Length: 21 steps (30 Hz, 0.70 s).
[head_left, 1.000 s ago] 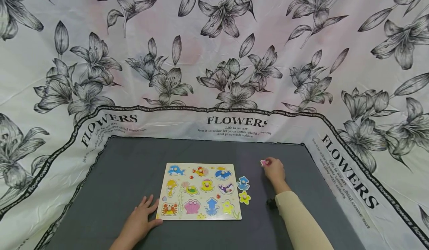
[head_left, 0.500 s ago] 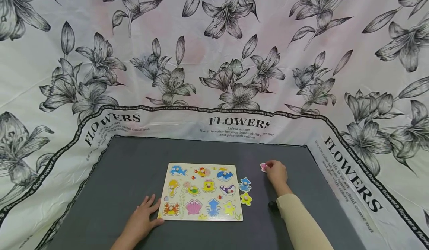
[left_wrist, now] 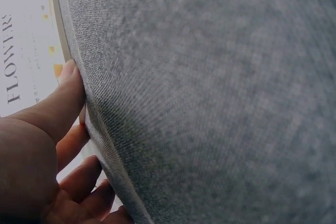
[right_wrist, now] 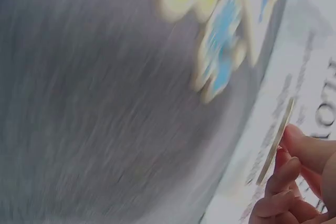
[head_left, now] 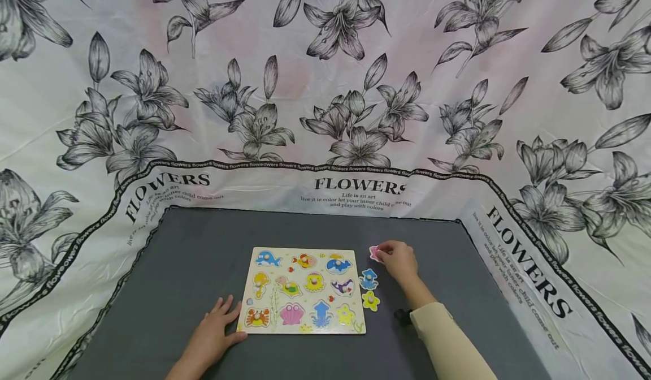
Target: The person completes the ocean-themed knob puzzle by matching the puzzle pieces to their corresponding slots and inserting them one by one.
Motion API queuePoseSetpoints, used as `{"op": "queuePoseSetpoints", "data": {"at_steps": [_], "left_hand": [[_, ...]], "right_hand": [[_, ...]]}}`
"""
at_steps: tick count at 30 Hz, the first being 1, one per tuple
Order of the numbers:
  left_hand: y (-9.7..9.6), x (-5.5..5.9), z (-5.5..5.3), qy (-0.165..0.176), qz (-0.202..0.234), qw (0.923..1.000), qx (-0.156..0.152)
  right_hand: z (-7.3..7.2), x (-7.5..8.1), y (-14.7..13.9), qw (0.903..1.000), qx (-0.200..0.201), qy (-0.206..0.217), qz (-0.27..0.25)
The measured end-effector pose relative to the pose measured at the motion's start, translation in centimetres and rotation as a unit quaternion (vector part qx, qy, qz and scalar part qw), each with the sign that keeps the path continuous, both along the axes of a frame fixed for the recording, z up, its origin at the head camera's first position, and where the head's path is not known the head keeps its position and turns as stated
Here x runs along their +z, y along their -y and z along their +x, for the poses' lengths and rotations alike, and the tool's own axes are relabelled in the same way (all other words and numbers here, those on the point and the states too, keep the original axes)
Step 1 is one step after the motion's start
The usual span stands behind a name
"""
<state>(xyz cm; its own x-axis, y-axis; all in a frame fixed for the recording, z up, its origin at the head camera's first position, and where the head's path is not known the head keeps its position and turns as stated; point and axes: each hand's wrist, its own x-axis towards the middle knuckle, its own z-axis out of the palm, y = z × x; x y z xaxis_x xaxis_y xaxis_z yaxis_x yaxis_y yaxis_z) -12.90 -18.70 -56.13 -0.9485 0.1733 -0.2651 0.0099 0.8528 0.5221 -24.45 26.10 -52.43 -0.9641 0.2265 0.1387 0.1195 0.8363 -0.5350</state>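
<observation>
A cream peg-puzzle board [head_left: 285, 330] with colourful sea animals lies on the dark grey tabletop. My left hand [head_left: 216, 329] rests at its lower left corner, fingers spread and the thumb along the edge; the left wrist view shows the thumb [left_wrist: 71, 85] at the board's rim. My right hand [head_left: 399, 261] pinches a pink puzzle piece [head_left: 375, 253] with a white border, off the board's upper right side. In the right wrist view that piece [right_wrist: 275, 148] appears edge-on between thumb and fingers. Below it lie a blue squid piece [head_left: 368, 279] and a yellow star piece [head_left: 370, 301].
The loose blue and yellow pieces lie right beside the board's right edge. A white cloth [head_left: 254, 188] printed with flowers and lettering surrounds the grey tabletop [head_left: 229, 230] at the back and sides. A small dark object [head_left: 403, 316] sits by the right sleeve [head_left: 447, 335].
My right hand has moved left with the pink piece, now above the blue squid piece near the board. The left hand stays at the corner.
</observation>
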Motion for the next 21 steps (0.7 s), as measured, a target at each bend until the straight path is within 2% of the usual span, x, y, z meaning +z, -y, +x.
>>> {"op": "queuePoseSetpoints", "data": {"at_steps": [4, 12, 21], "left_hand": [[0.1, 0.0, -0.1, -0.003, -0.001, 1.0, -0.003], [0.2, 0.2, -0.3, -0.002, -0.002, 1.0, -0.006], [0.2, 0.1, -0.6, -0.002, -0.009, 0.9999, -0.009]], "right_hand": [[0.9, 0.6, 2.2, 0.9995, 0.03, -0.003, -0.012], [2.2, 1.2, 5.4, 0.9963, 0.07, 0.022, -0.045], [3.8, 1.7, 7.9, 0.9914, 0.121, -0.002, -0.05]]}}
